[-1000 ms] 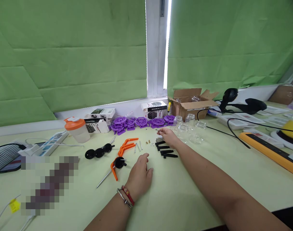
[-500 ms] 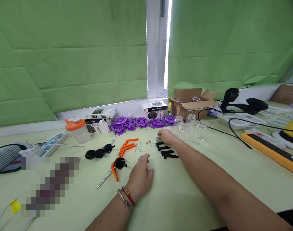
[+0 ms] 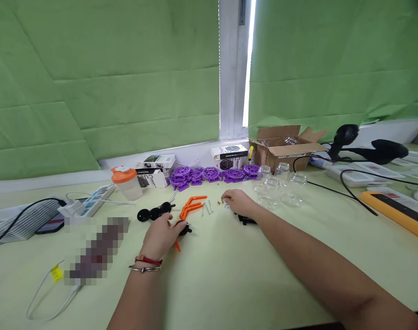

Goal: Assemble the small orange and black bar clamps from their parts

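Note:
My left hand (image 3: 162,236) is over the assembly of a black round part (image 3: 183,228) and an orange bracket (image 3: 178,246), its thumb at the black part and its fingers apart. More orange brackets (image 3: 191,207) lie beyond it, beside silver screws (image 3: 206,208). Several black discs (image 3: 155,213) rest just past the left hand. My right hand (image 3: 241,202) is lowered by small brass pieces (image 3: 221,201), fingertips pressed together; whatever they pinch is too small to name. Black parts (image 3: 246,220) lie partly hidden under the right wrist.
Purple frames (image 3: 211,173) line the back, before white boxes (image 3: 229,157). Clear glass jars (image 3: 272,185) and a cardboard box (image 3: 281,153) stand right. An orange-lidded shaker (image 3: 127,184) and power strip (image 3: 95,201) are left.
The view has shifted left. My left hand has moved left onto the black and orange assembly. My right hand has left the springs and come nearer, towards the small brass pieces.

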A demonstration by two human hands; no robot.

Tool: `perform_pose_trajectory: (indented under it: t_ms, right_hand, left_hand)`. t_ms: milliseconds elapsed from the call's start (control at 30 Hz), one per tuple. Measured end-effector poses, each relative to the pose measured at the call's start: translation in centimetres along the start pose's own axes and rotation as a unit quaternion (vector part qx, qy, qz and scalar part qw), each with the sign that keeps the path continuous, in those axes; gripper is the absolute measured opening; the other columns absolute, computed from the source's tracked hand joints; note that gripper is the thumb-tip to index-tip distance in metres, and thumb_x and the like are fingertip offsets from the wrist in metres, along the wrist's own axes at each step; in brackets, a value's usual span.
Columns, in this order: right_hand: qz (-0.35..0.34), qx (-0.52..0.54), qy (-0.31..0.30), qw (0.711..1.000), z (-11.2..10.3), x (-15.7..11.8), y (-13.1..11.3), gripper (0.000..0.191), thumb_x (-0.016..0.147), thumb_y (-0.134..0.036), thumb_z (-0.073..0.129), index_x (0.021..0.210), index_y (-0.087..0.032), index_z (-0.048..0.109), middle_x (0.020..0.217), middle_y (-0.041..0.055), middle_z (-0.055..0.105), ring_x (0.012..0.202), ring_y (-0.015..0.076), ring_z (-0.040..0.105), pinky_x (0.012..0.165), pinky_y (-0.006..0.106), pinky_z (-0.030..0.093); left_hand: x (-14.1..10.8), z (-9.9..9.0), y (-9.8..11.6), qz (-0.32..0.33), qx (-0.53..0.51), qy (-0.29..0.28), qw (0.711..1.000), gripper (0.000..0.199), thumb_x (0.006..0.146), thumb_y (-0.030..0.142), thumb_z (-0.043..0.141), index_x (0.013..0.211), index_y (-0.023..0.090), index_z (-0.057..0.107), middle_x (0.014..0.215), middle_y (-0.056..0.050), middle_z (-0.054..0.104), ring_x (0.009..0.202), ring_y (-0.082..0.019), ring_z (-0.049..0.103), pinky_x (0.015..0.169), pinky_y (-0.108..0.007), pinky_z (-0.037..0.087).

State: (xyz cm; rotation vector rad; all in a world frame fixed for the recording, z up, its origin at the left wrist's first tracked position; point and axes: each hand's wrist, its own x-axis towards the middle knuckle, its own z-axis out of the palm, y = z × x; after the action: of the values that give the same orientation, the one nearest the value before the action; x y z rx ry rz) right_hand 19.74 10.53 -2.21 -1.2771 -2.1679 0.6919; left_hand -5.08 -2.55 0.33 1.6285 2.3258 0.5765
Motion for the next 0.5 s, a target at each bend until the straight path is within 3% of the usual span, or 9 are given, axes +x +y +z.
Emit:
perform_pose_trajectory:
  t_ms: [67,167,233,367,500]
  right_hand:
    - [0.046,0.127,-0.065,0.989,1.7,-1.4,-2.5,0.019,0.082,-0.028,0.049,0.084,-0.016,0.064,0.083,0.0067,0.066,0.07,0.0143,0.059,0.062,0.025,0.046]
    - [0.128,0.296,-0.197,0.926,4.5,-3.4,-5.5,0.024,0.083,-0.035,0.049,0.078,-0.013,0.058,0.073,0.0066,0.064,0.056,0.0115,0.057,0.047,0.022,0.045]
    - [0.166,0.362,-0.237,0.886,5.7,-4.5,-6.8,0.022,0.083,-0.031,0.049,0.075,-0.012,0.056,0.063,0.0041,0.059,0.05,0.0113,0.055,0.043,0.022,0.043]
    - [0.19,0.458,-0.226,0.839,5.9,-5.7,-7.5,0.013,0.081,-0.021,0.052,0.073,-0.011,0.055,0.052,0.0002,0.054,0.044,0.0086,0.05,0.042,0.021,0.04]
    - [0.171,0.515,-0.194,0.817,5.0,-6.0,-5.9,0.012,0.077,-0.02,0.059,0.083,-0.01,0.059,0.056,-0.0001,0.057,0.043,0.0064,0.049,0.043,0.019,0.038]
  left_hand:
    - [0.2,0.7,-0.3,0.023,-0.015,-0.059,0.998,0.051,0.065,0.057,0.056,0.096,0.016,0.057,0.08,-0.007,0.062,0.072,-0.023,0.058,0.059,-0.029,0.039]
    - [0.1,2.2,0.1,0.075,-0.047,-0.088,0.992,0.042,0.063,0.053,0.059,0.084,0.017,0.057,0.075,-0.004,0.06,0.069,-0.02,0.055,0.059,-0.028,0.038]
    - [0.0,2.9,0.6,0.097,-0.097,-0.113,0.984,0.038,0.062,0.049,0.061,0.081,0.017,0.056,0.073,-0.002,0.058,0.067,-0.018,0.053,0.059,-0.028,0.038]
    - [-0.5,3.0,1.5,0.123,-0.226,-0.154,0.954,0.038,0.062,0.041,0.067,0.087,0.016,0.056,0.073,-0.003,0.057,0.065,-0.015,0.05,0.06,-0.027,0.039]
    - [-1.0,2.2,2.2,0.151,-0.355,-0.268,0.883,0.043,0.071,0.041,0.061,0.107,0.02,0.053,0.078,-0.003,0.057,0.054,-0.01,0.045,0.051,-0.024,0.035]
